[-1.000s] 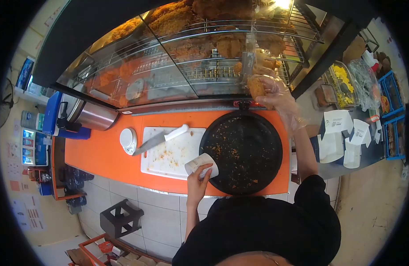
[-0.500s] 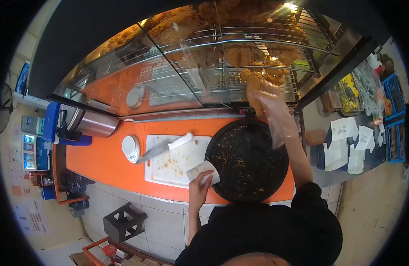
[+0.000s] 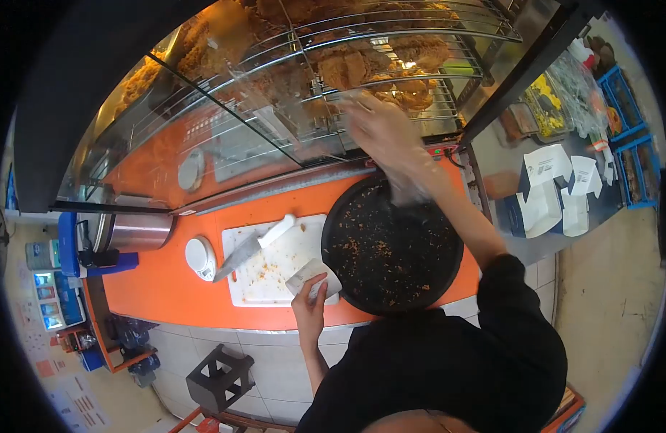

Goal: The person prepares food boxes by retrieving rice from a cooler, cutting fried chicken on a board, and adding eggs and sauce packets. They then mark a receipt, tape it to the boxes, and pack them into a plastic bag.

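My left hand point(image 3: 309, 299) is closed around a small white paper pouch point(image 3: 304, 277), above the cutting board's right edge. In a clear plastic glove, my right hand point(image 3: 383, 133) is raised at the front of the glass display cabinet, above the tray's far rim. Motion smears its fingers, and whether anything is in them is hidden. Fried chicken pieces point(image 3: 347, 70) lie on wire racks point(image 3: 391, 32) just beyond that hand. A round black tray point(image 3: 391, 249) scattered with crumbs sits below it. On the white cutting board point(image 3: 250, 289) lies a white-handled knife point(image 3: 255, 247).
A small white scale point(image 3: 200, 257) stands left of the board on the orange counter point(image 3: 152, 278). Farther left is a steel pot point(image 3: 139, 232). On the right-hand metal counter, open white cartons point(image 3: 542, 206) sit near a container of yellow food point(image 3: 548, 108). A dark stool point(image 3: 219, 377) stands on the floor.
My right hand has moved left along the cabinet front. The golden fried piece seen by it before no longer shows. My left hand still holds the pouch. The whole view has shifted.
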